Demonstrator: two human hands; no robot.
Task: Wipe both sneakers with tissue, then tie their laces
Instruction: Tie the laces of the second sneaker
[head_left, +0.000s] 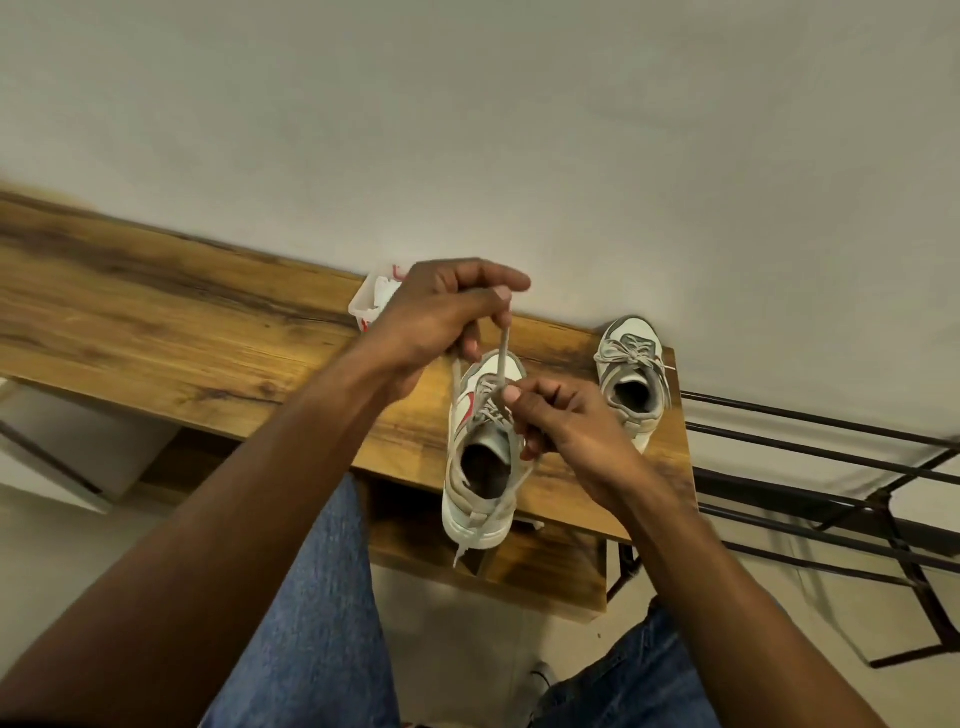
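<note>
A white and grey sneaker with a red swoosh (480, 467) stands on the wooden table (182, 338), its heel over the near edge. My left hand (441, 312) is raised above its toe and pinches a grey lace (503, 358) pulled taut upward. My right hand (566, 426) grips the lace at the sneaker's tongue; a loose lace end hangs past the heel. The second sneaker (631, 379) sits at the table's right end with its laces in a bow.
A white tissue pack with red print (375, 299) lies behind my left hand against the wall. A black metal rack (831, 493) stands right of the table. A lower wooden shelf (545, 566) sits under the tabletop. My jeans-clad legs are below.
</note>
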